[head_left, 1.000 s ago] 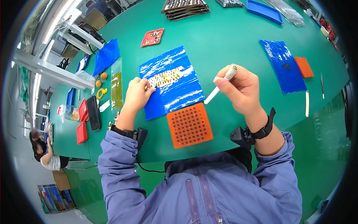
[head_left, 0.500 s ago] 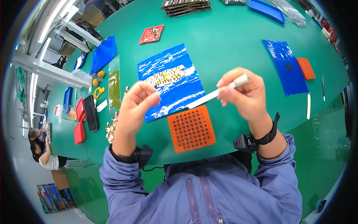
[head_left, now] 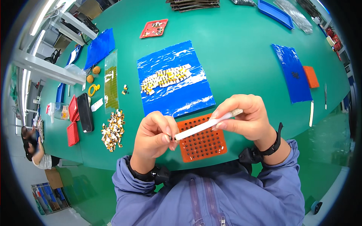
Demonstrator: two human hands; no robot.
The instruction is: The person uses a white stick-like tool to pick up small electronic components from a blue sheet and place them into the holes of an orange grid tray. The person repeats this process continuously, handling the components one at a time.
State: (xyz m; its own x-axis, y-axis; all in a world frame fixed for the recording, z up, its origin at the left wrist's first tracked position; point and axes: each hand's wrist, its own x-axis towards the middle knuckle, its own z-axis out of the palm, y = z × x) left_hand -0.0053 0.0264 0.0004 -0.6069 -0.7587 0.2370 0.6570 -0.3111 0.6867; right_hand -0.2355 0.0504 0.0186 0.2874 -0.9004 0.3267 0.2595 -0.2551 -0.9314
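My left hand [head_left: 155,135] has come off the blue sheet [head_left: 174,83] and now pinches the tip of the white pen-like tool [head_left: 205,124]. My right hand [head_left: 245,119] grips its other end, above the orange perforated tray [head_left: 203,145], so I judge the tip is being tended.

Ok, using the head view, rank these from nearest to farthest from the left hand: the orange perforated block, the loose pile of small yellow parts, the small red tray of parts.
From the left hand:
1. Orange perforated block, just to its right, partly under the white pen-like tool.
2. Loose pile of small yellow parts, to its left on the green table.
3. Small red tray of parts, far ahead, beyond the blue sheet.
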